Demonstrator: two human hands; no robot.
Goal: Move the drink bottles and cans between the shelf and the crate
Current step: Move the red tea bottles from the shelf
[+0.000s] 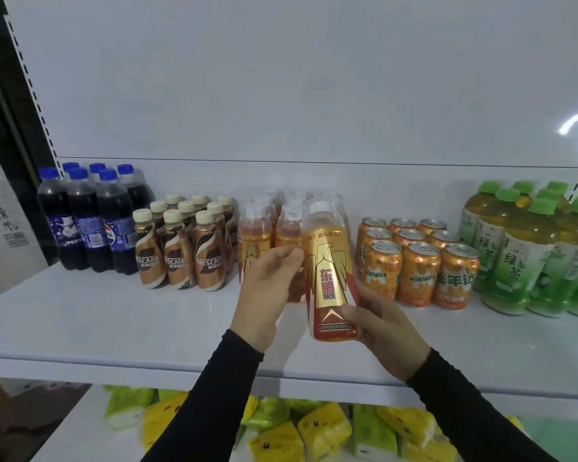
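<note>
We hold gold energy-drink bottle (327,271) over shelf (114,328)
Right hand (384,325) grips its base, axis upright; left hand (267,295) fingertips touch the side

We count six cola bottles (90,225), nine coffee bottles (181,245) and nine orange soda cans (417,261) on the shelf. The energy drinks (327,261) and green tea bottles (528,255) overlap too much to count.

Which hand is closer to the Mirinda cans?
Right. The right hand holds the gold bottle just below the Mirinda cans; the left hand is across the bottle.
</note>
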